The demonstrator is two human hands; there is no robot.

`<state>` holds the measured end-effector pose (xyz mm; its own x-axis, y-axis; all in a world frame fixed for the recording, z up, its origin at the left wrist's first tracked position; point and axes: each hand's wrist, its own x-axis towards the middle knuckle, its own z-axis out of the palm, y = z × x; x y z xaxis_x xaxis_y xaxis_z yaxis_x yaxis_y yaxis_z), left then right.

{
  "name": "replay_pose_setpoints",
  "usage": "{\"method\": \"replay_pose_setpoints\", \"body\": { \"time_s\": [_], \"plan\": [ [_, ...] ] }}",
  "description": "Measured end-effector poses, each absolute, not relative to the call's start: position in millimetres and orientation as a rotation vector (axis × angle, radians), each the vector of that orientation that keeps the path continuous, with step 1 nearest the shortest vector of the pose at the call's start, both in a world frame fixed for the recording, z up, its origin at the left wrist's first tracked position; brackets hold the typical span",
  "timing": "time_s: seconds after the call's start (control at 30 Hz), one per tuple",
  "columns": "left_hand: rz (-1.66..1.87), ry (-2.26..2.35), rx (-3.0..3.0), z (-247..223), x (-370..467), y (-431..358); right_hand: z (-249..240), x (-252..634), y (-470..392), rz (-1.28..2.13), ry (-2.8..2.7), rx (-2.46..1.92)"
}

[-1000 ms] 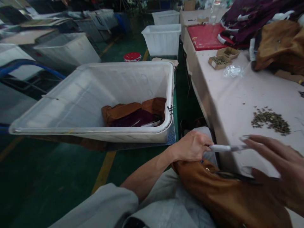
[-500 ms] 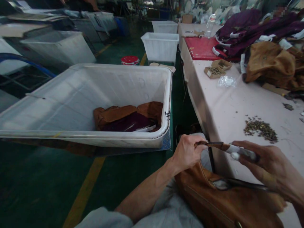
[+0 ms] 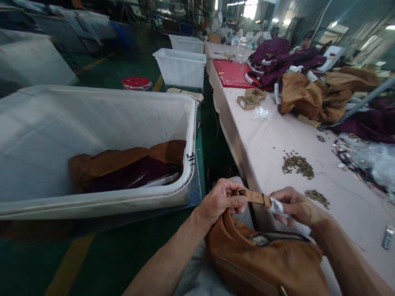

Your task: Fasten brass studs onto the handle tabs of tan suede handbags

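Observation:
A brown leather bag (image 3: 265, 263) rests on my lap, its zipped opening facing up. My left hand (image 3: 224, 199) pinches the bag's strap (image 3: 256, 198) near its left end. Further right along the same strap, my right hand (image 3: 296, 207) grips the part covered in white wrapping (image 3: 277, 206). Between the two hands the tan strap lies flat side toward me, with a small hole and a dark-edged keeper loop showing. Some of my right fingertips are hidden behind the wrapping.
To the left stands a large white bin (image 3: 123, 201) with brown and purple bags (image 3: 123, 168) inside. On the pale table (image 3: 247, 139) lie piles of small brass-coloured hardware (image 3: 298, 164), small cardboard boxes (image 3: 247, 102), a plastic bag (image 3: 262, 113) and heaped bags (image 3: 308, 94).
The view has swung right. The strap, edge-on before, now shows its flat face. My right hand has closed in nearer my left along the strap.

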<state>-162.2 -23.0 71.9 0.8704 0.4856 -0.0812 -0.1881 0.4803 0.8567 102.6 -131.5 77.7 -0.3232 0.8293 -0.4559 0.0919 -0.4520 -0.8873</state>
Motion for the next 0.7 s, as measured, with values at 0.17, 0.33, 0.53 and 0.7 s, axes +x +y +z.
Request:
{"method": "replay_pose_setpoints", "body": {
  "time_s": [0.17, 0.33, 0.53, 0.7],
  "plan": [
    [0.425, 0.420, 1.100, 67, -156, -12, 39, 111, -117, 1.492, -1.200, -1.520],
    [0.449, 0.498, 1.133, 67, -147, -11, 18, 184, -100, 0.743, -1.067, -1.917],
    [0.469, 0.568, 1.245, 65, -140, -14, 0, 227, -85, 0.382, -1.118, -2.207],
    [0.482, 0.584, 1.306, 59, -139, -11, -14, 219, -68, 0.225, -1.207, -2.291]
  ]
}}
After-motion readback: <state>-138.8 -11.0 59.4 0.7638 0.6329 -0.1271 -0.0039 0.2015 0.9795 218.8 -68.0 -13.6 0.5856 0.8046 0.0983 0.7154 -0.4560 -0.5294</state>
